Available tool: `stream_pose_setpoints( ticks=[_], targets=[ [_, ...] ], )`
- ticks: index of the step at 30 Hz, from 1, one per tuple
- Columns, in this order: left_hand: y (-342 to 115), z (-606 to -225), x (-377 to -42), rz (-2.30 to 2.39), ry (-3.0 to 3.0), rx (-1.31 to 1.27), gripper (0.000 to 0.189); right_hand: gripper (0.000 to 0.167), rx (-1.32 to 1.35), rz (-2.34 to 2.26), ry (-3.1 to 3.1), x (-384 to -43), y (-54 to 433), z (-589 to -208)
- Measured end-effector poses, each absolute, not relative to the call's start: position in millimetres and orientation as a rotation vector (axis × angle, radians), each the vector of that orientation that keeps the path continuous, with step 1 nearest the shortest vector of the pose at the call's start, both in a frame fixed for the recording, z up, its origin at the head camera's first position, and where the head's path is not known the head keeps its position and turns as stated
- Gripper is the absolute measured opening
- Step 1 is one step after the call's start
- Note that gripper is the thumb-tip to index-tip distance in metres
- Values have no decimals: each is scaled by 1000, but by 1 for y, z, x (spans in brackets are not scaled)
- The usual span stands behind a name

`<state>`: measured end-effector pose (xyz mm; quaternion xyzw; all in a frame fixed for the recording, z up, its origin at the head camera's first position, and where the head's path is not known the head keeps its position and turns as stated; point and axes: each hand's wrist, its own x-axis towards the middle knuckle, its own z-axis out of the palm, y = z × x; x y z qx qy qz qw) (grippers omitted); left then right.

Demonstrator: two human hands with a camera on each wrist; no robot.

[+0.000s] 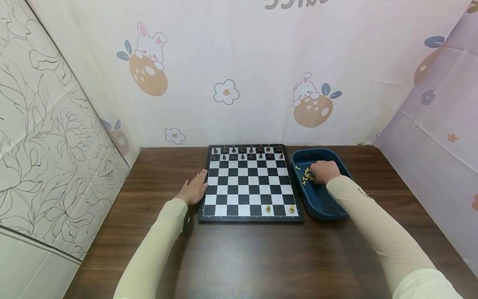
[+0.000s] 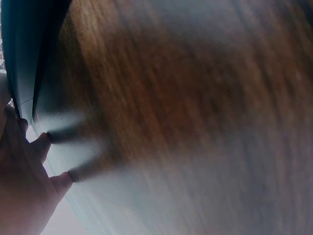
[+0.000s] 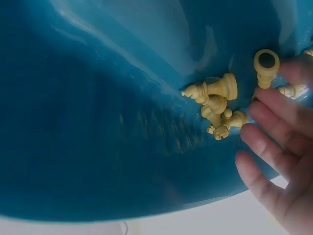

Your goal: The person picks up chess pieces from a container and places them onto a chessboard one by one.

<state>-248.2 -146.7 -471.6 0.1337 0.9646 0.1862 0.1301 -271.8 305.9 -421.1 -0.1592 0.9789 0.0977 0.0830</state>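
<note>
A black-and-white chessboard [image 1: 243, 182] lies on the table, with dark red chess pieces [image 1: 251, 149] in two rows along its far side. Two pale yellow pieces stand on the near row: one chess piece [image 1: 268, 209] right of the middle and another chess piece [image 1: 291, 209] in the right corner. My left hand [image 1: 193, 189] rests with straight fingers against the board's left edge. Inside the blue tray [image 1: 321, 211], my right hand [image 1: 324, 171] reaches among pale chess pieces [image 3: 222, 88]. Its thumb and index finger pinch a pale chess piece [image 3: 266, 68], base toward the camera.
The tray stands beside the board's right edge on the brown wooden table [image 1: 239, 257]. Behind the table hangs a printed cloth [image 1: 254, 74] with rabbits and flowers. Patterned panels [image 1: 56, 124] rise on the left, and another cloth [image 1: 440, 145] hangs on the right.
</note>
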Motion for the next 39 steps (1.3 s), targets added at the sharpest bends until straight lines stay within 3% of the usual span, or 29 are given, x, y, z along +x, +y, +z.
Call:
stream_pose_setpoints(
  ticks=[12,24,39],
  targets=[
    [-147,-473,-248,535,2806,381,58,12,-460,270,2900,-275,309,-426],
    [-147,-472,-248,536,2799,378,58,7,-465,107,2910,-270,306,-403],
    [-148,-474,-249,543,2810,396,58,21,-521,107,2931,-267,298,-386]
  ],
)
